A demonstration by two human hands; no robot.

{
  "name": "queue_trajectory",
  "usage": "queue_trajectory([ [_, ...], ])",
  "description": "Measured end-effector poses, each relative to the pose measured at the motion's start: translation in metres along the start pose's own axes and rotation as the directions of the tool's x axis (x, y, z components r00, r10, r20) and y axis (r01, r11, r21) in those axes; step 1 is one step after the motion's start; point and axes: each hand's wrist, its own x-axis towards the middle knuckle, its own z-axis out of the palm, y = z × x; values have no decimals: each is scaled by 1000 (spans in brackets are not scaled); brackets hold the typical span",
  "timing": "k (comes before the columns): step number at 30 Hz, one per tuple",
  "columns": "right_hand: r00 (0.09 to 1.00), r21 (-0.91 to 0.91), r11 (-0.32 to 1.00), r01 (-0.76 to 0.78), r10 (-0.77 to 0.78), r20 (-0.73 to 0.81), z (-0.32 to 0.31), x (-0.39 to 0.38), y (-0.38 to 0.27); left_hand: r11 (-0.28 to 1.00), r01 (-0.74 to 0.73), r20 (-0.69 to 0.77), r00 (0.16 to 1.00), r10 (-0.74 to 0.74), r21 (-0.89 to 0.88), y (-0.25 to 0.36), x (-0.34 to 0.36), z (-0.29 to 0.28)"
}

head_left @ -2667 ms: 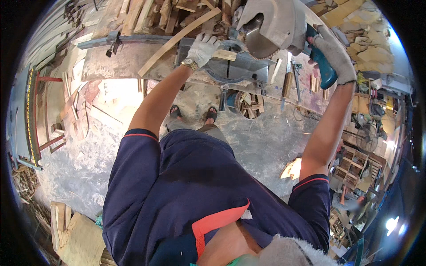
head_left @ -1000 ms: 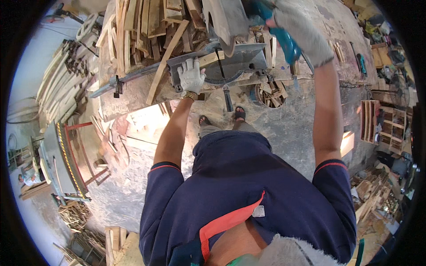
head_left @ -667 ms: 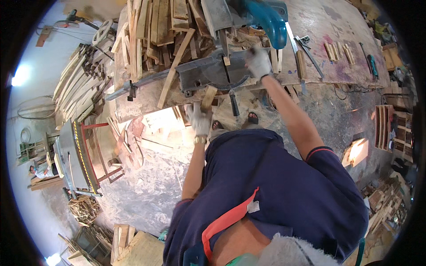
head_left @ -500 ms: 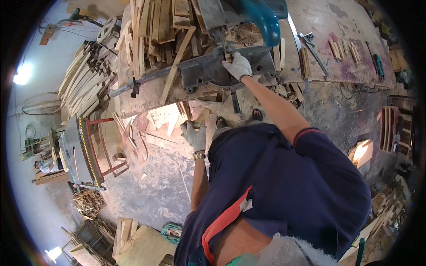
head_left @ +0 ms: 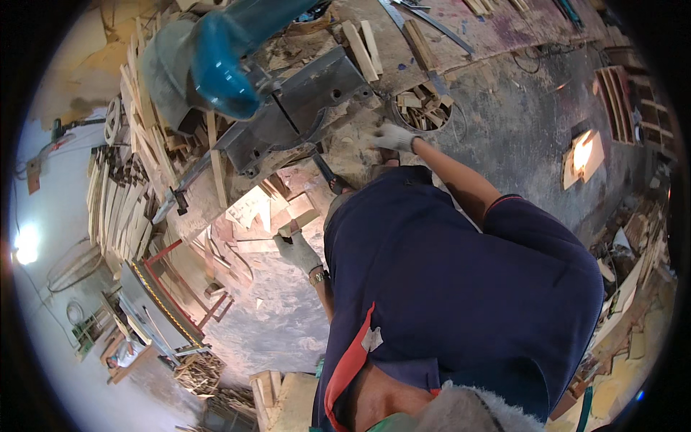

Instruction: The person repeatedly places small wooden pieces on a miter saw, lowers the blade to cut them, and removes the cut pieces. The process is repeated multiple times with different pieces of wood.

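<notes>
My left hand, in a pale work glove with a watch at the wrist, is low on the left side of my body. Its fingers are closed on a pale wood block that sticks out beyond them. My right hand, also gloved, is stretched out past my feet with fingers apart and nothing visible in it. It hovers beside a round bin of wood offcuts. Ahead is a mitre saw with a teal handle and a slotted grey fence and base. No workpiece shows at the slot.
Long wood strips are heaped behind the saw, and stacked lumber stands at far left. A red-legged machine table is on the left. Pale boards lie beneath the saw. Metal squares rest on the bench.
My right hand has left the saw's fence and moved right, beside the offcut bin. My left hand has dropped slightly with the block. The view has turned, shifting the saw left.
</notes>
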Motion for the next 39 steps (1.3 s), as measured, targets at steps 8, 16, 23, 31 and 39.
queue_trajectory([
  [8,740,55,936,-347,309,-597,-29,-27,140,966,-257,337,911,237,17,51,14,58],
  [16,971,731,683,-7,179,-158,5,-38,89,972,-231,748,652,129,34,82,10,132],
  [23,937,740,630,236,-348,-3,-13,-75,23,980,-182,897,415,150,-80,81,-9,179],
  [31,839,870,216,443,241,-487,-134,-73,54,999,-20,802,596,36,-29,49,6,160],
  [39,574,692,330,643,391,-719,-281,-24,59,998,54,734,678,-19,-24,57,-7,137],
])
